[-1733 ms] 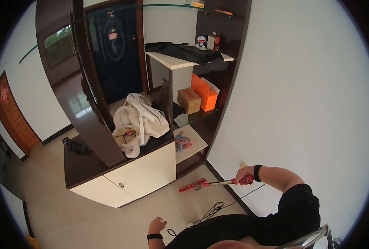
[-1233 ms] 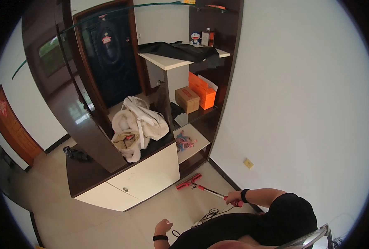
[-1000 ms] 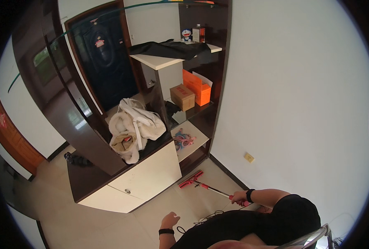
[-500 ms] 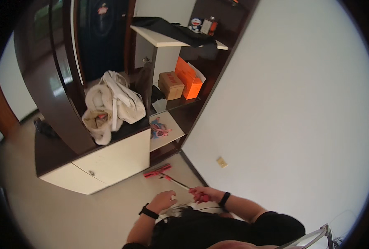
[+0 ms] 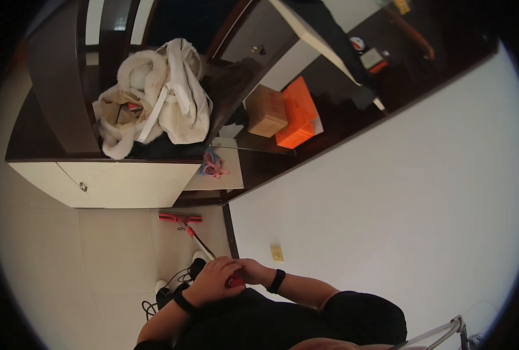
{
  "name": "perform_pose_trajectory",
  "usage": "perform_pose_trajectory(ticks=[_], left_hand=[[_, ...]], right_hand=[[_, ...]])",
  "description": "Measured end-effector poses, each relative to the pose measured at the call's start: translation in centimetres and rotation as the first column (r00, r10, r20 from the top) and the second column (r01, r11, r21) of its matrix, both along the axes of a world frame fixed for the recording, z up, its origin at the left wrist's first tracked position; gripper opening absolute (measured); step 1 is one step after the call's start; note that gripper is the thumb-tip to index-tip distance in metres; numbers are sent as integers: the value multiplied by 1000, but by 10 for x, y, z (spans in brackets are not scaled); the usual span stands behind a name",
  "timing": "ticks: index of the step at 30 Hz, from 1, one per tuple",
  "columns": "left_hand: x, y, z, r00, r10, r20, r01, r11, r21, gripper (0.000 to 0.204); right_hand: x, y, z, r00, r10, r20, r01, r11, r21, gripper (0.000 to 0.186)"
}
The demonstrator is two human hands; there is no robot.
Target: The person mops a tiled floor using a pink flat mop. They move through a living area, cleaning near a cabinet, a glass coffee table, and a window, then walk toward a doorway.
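A mop with a red head (image 5: 181,218) and a silver pole (image 5: 203,242) slants from the floor by the cabinet base up to my body. My right hand (image 5: 252,272) is closed around its upper end, close to the wall. My left hand (image 5: 214,280) lies over the same end, with its fingers bent around it, touching the right hand. Between the hands a bit of the red handle (image 5: 236,282) shows; the rest of the grip is hidden by my fingers.
A cream-doored cabinet (image 5: 125,184) stands ahead, with a white bag (image 5: 183,105) and a fluffy bag (image 5: 119,114) on top. Shelves beside it hold a cardboard box (image 5: 267,111) and an orange box (image 5: 297,116). The white wall (image 5: 376,204) runs along my right. Black cables (image 5: 150,308) lie near my feet.
My left hand has come over from the side and joined the right on the mop handle. The mop head sits squarer to the cabinet. My view has turned.
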State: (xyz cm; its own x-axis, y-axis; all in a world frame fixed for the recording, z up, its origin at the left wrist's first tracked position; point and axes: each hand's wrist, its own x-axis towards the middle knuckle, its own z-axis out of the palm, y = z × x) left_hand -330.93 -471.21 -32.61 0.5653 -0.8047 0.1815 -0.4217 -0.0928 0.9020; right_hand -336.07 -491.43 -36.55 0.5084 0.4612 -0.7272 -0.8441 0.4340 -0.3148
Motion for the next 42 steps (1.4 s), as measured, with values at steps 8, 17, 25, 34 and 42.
perform_pose_trajectory(ticks=[8, 17, 25, 34, 42], left_hand=[[37, -42, -14, 964, 253, -85, -266, 935, -233, 41], [61, -75, -14, 949, 304, -83, -315, 910, -270, 38], [79, -90, -16, 952, 290, -101, -307, 909, -281, 40], [84, -93, -12, 940, 320, -120, -342, 882, -325, 43], [82, -93, -12, 942, 323, -92, -336, 899, -281, 51]], right_hand=[[94, -47, -8, 857, 494, 145, -513, 845, 150, 44], [126, -72, -23, 779, 577, 246, -611, 786, 93, 63], [143, -79, -21, 739, 530, 415, -575, 818, -21, 57], [145, -81, -20, 791, 514, 333, -556, 830, 39, 57], [146, -79, -19, 797, 513, 319, -548, 836, 26, 52]])
